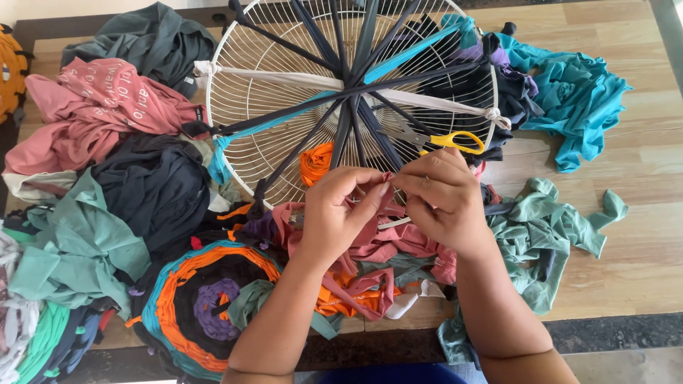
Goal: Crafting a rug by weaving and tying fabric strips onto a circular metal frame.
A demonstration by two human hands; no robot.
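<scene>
Both hands meet just below the hub of a round white wire fan guard lying on the wooden counter. The left hand and right hand pinch a dusty-red fabric strip between their fingertips. Dark, teal and white strips stretch across the guard like spokes. Yellow-handled scissors rest on the guard's right part. A coiled orange, teal and purple mat lies below the guard, to its left.
</scene>
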